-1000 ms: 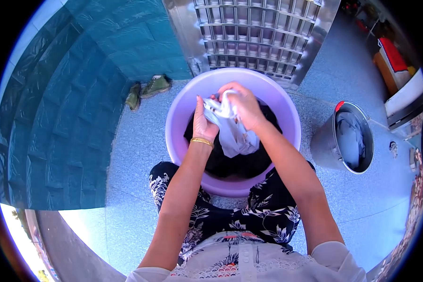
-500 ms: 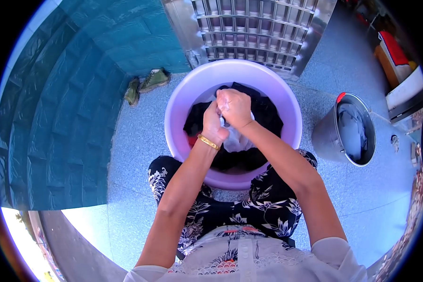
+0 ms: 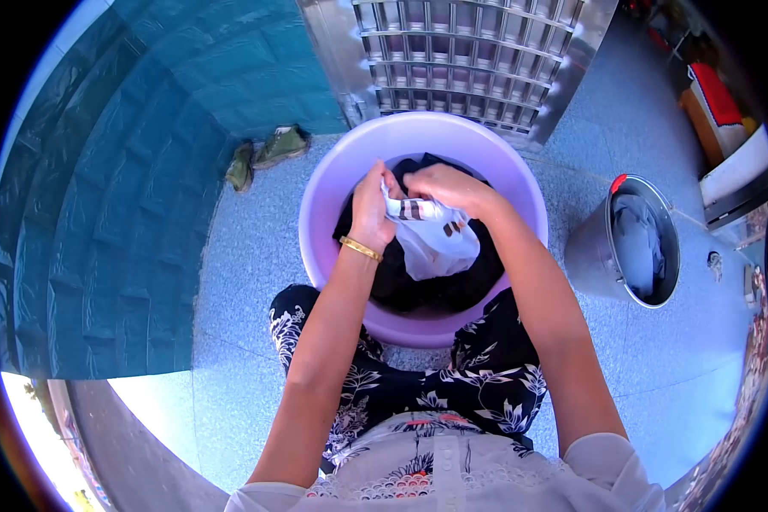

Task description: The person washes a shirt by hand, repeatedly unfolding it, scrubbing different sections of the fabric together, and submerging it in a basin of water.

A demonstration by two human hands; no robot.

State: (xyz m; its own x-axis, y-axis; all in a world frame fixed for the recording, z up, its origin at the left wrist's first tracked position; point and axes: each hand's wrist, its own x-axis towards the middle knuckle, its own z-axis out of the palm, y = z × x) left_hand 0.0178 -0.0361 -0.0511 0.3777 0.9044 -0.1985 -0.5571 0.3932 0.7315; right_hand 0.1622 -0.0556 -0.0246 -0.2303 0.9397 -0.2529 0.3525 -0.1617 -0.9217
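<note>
A white cloth with dark printed marks (image 3: 439, 252) is stretched between my two hands over the purple basin (image 3: 531, 205). My left hand (image 3: 372, 211), with a gold bracelet at the wrist, grips its upper left edge. On the other side my right hand (image 3: 449, 186) is closed on the upper right part, its fingertips partly hidden. The cloth's lower part hangs loose toward me. Beneath it, dark wet clothes (image 3: 435, 295) fill the bottom of the basin, which stands just in front of my knees.
To the right stands a metal bucket (image 3: 590, 250) with grey-blue cloth (image 3: 636, 235) inside. A barred metal door (image 3: 469, 51) is behind the basin. Green shoes (image 3: 280, 147) sit by the teal-covered wall (image 3: 128, 222). Speckled floor (image 3: 247, 247) surrounds the basin.
My hands were pressed together around the bunched white cloth. Now they are apart, and the cloth is spread open between them, its dark marks showing.
</note>
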